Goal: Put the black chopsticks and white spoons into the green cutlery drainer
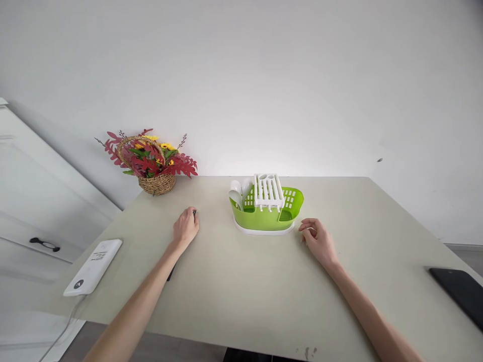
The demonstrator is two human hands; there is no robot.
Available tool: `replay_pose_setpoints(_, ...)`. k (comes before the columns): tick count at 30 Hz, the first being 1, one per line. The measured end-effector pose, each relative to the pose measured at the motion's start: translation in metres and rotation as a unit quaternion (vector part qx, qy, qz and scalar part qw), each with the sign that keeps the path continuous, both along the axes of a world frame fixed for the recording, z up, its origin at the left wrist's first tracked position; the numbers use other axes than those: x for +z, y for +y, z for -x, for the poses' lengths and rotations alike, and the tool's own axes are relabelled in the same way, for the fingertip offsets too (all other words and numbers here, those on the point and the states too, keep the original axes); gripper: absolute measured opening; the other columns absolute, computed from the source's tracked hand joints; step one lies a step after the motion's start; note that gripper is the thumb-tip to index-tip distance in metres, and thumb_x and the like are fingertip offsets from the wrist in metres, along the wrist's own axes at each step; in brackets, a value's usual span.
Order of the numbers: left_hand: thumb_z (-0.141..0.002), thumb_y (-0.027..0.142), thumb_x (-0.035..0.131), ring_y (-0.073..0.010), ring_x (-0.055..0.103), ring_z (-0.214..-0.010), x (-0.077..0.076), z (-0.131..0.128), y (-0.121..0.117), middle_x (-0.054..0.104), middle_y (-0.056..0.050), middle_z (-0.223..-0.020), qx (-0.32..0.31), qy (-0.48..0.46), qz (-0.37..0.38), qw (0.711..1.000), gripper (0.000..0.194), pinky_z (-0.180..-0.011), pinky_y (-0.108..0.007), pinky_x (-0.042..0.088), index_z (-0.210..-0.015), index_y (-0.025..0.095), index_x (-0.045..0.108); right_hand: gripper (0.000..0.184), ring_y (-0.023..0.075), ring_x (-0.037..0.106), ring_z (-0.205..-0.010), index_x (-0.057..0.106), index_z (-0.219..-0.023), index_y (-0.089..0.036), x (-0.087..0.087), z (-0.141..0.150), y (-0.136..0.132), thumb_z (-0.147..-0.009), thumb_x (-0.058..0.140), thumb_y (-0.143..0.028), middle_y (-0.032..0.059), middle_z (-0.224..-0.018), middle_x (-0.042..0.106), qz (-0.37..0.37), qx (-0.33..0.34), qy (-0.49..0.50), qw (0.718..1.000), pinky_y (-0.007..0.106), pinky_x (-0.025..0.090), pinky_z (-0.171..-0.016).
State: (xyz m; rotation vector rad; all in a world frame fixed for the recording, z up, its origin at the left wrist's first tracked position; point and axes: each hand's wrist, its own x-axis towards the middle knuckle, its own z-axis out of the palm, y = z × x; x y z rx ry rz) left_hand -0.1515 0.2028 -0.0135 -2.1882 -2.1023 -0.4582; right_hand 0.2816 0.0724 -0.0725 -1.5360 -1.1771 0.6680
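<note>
My left hand (185,226) rests on the table, its fingers closed around a thin, black, stick-like object (172,272). One end of it shows at the fingers and the other beside the wrist; its kind cannot be made out. Right of that hand stands a green plastic drainer basket (260,219) on a white base tray (264,232). White spoons (236,193) lean in its left end, and a white slotted rack (269,191) sits across its top. My right hand (317,240) lies by the basket's right end, fingers loosely curled and partly apart, with nothing seen in them.
A wicker basket (157,184) of red and yellow artificial flowers stands at the back left of the table (234,291). A white power bank (93,266) with a cable lies at the left edge, a black phone (460,291) at the right. A white cabinet (41,201) adjoins on the left.
</note>
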Motion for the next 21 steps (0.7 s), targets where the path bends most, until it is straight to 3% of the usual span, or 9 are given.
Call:
replay_pose_setpoints(10,-0.102,0.021,0.04,-0.0314,0.067,-0.106,-0.0085,0.001,0.0009,0.065,-0.018,-0.118,-0.025,0.047,-0.046,0.998,0.03,-0.088,-0.039,0.052,-0.123,0.015,0.061,0.024,0.0149,0.065,-0.061,0.057,-0.109,-0.025,0.0012,0.0005,-0.0009,-0.086,0.055,-0.03,0.0022,-0.099,0.073,0.004,-0.003,-0.006,1.0,0.03,0.049,-0.061)
replay_pose_setpoints(21,-0.102,0.023,0.045,-0.0323,0.064,-0.109,-0.0104,0.0018,-0.0024,0.066,-0.017,-0.114,-0.028,0.024,-0.064,0.997,0.023,-0.089,-0.039,0.052,-0.113,0.017,0.064,0.024,0.0145,0.066,-0.061,0.057,-0.109,-0.025,0.0024,0.0002,-0.0017,-0.085,0.056,-0.03,0.0047,-0.107,0.075,0.005,-0.002,0.002,1.0,0.03,0.05,-0.06)
